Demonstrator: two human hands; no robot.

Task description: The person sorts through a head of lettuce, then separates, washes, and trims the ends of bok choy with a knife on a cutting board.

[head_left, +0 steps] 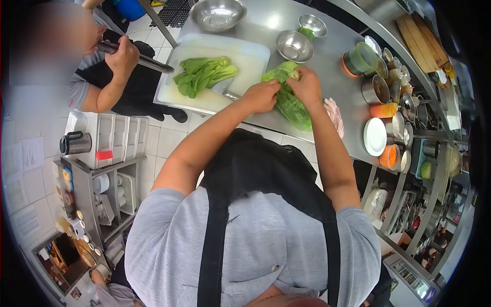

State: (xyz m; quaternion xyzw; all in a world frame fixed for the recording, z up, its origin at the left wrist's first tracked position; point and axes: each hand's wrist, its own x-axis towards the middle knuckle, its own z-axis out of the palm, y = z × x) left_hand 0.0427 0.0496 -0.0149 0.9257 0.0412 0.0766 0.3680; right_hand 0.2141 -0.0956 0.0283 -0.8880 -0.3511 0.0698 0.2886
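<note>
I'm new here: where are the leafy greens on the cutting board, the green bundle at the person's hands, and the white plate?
Leafy greens (pixel 199 75): head view, middle of the leaves.
Green bundle (pixel 294 108): head view, near its middle.
White plate (pixel 375 137): head view, centre of its face.

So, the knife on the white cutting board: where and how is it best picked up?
Probably by its handle, with the left hand coming from the near right side of the cutting board. The handle points that way, toward that hand, while the blade lies toward the leafy greens.
</note>
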